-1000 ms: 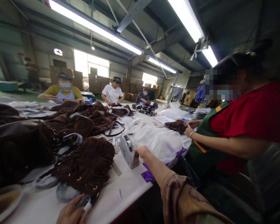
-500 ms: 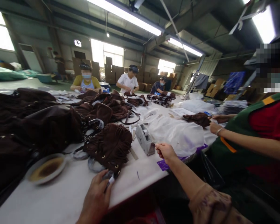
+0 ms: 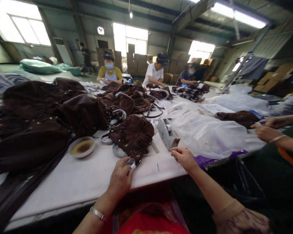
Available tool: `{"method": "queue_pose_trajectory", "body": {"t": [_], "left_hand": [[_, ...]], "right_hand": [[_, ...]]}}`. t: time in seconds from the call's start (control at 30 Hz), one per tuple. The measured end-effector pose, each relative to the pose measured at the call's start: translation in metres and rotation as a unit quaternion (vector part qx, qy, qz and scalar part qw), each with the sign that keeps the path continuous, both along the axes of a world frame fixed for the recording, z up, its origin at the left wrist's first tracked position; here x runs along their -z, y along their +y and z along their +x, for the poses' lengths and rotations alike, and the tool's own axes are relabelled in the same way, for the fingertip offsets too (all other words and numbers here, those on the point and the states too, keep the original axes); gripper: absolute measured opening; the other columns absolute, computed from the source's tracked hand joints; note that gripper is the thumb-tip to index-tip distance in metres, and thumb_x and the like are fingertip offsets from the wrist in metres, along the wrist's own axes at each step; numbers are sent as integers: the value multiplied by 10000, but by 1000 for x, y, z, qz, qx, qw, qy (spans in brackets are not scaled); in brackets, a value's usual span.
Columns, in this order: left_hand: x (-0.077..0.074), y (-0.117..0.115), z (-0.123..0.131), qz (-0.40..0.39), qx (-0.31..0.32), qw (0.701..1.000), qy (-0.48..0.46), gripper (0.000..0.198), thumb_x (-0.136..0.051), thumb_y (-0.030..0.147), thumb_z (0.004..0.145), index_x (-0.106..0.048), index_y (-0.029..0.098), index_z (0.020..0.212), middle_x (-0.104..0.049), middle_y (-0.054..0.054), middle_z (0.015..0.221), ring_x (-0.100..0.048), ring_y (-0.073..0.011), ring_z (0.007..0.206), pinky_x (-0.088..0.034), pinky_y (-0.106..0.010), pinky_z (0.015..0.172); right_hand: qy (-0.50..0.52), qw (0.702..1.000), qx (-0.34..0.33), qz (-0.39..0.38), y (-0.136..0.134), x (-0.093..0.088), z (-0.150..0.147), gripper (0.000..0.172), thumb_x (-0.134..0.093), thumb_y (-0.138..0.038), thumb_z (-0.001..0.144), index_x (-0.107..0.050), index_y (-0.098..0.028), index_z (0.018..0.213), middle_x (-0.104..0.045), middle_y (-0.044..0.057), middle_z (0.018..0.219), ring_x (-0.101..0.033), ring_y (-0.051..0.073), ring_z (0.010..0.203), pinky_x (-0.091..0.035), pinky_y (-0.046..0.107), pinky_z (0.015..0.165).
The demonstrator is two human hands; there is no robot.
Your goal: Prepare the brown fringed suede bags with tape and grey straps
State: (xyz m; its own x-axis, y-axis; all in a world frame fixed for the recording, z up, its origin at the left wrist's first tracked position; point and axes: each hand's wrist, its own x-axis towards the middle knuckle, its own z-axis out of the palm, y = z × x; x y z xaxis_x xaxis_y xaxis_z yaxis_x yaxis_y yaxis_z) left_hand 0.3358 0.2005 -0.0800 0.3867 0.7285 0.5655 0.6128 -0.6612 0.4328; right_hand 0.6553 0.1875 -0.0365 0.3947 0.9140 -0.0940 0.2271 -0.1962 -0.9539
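Observation:
My left hand (image 3: 120, 177) is at the front edge of the table, thumb and fingers closed on a wrapped strap (image 3: 130, 165) with clear and white wrapping. That strap is at the near end of a dark brown fringed bag (image 3: 133, 136), which lies flat with metal eyelets showing. To the right, my right hand (image 3: 184, 159) pinches thumb and forefinger together just in front of a grey tape dispenser (image 3: 166, 135). What sits between those fingertips is too small to make out. A flat strip (image 3: 155, 148) lies between bag and dispenser.
More brown bags (image 3: 83, 113) are heaped at left, beside a shallow dish (image 3: 82, 147) with brownish contents. Clear plastic bags (image 3: 207, 130) spread at right. A co-worker's hands (image 3: 267, 128) work near a brown bag at far right. Several people sit across the table.
The view has swung left, so things appear further right. My right hand has drawn back from the dispenser's front end towards me. My left hand stays on the wrapped strap.

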Motion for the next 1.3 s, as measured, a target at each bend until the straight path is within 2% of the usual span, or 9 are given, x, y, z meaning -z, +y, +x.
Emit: {"method": "queue_pose_trajectory", "body": {"t": [0.1, 0.17, 0.27, 0.37, 0.57, 0.8, 0.9, 1.03, 1.3], "left_hand": [[-3, -4, 2, -25, -10, 1000, -6, 112, -555, 138, 887, -665, 136, 867, -580, -165, 1185, -556, -276, 1126, -522, -483, 982], [-4, -6, 2, -37, -16, 999, -5, 99, -570, 127, 876, -663, 131, 843, -582, -170, 1187, -554, -276, 1125, -516, -483, 988], [-4, -8, 3, -39, -19, 999, -7, 89, -585, 126, 869, -672, 128, 852, -585, -172, 1193, -550, -278, 1125, -511, -488, 990], [-5, -10, 3, -40, -18, 999, -19, 80, -603, 142, 867, -676, 126, 838, -590, -177, 1193, -549, -281, 1130, -513, -481, 986], [-3, -11, 2, -39, -20, 999, -32, 105, -574, 155, 886, -674, 132, 861, -582, -171, 1208, -538, -278, 1148, -506, -477, 998], [0, -11, 1, -38, -22, 998, -44, 118, -578, 191, 899, -673, 126, 874, -587, -174, 1192, -542, -281, 1121, -511, -488, 989], [2, -11, 0, -33, -20, 998, -53, 107, -580, 174, 885, -673, 121, 883, -589, -177, 1183, -542, -284, 1120, -514, -492, 985], [3, -10, 0, -32, -17, 998, -60, 83, -581, 112, 842, -660, 125, 818, -587, -178, 1194, -532, -288, 1152, -492, -510, 1016], [-1, -12, -2, -49, -17, 996, -73, 80, -589, 149, 871, -653, 137, 824, -585, -162, 1191, -536, -278, 1142, -504, -499, 995]], "right_hand": [[60, 990, -129, 6, -12, 0, -50, 310, -672, -405, 720, -719, -136, 866, -651, 25, 691, -452, 90, 499, -305, 213, 442], [101, 976, -189, -18, -17, 0, -86, 299, -680, -433, 733, -697, -136, 764, -588, -2, 585, -415, 82, 469, -275, 210, 433], [152, 963, -212, -64, -20, 4, -130, 338, -699, -473, 712, -626, -150, 644, -437, -60, 434, -320, 63, 403, -197, 207, 404], [169, 962, -194, -91, -14, 11, -152, 349, -704, -488, 681, -602, -158, 628, -427, -66, 406, -290, 54, 369, -154, 206, 384], [141, 965, -177, -134, -5, 15, -161, 374, -711, -514, 651, -585, -165, 604, -443, -56, 394, -279, 53, 336, -129, 208, 355], [176, 962, -203, -57, -8, 4, -162, 399, -769, -535, 646, -638, -164, 713, -388, -90, 432, -258, 56, 375, -164, 209, 378], [126, 968, -213, -41, -3, 10, -161, 405, -751, -489, 664, -723, -148, 880, -486, -62, 503, -346, 79, 422, -254, 216, 407], [95, 968, -231, -28, 2, 26, -163, 688, -737, -415, 661, -640, -135, 1282, -485, -86, 530, -415, 102, 480, -382, 230, 480], [92, 985, -148, -4, -4, 31, -166, 683, -693, -440, 713, -599, -123, 1311, -495, -76, 559, -377, 86, 440, -330, 209, 414]]}}
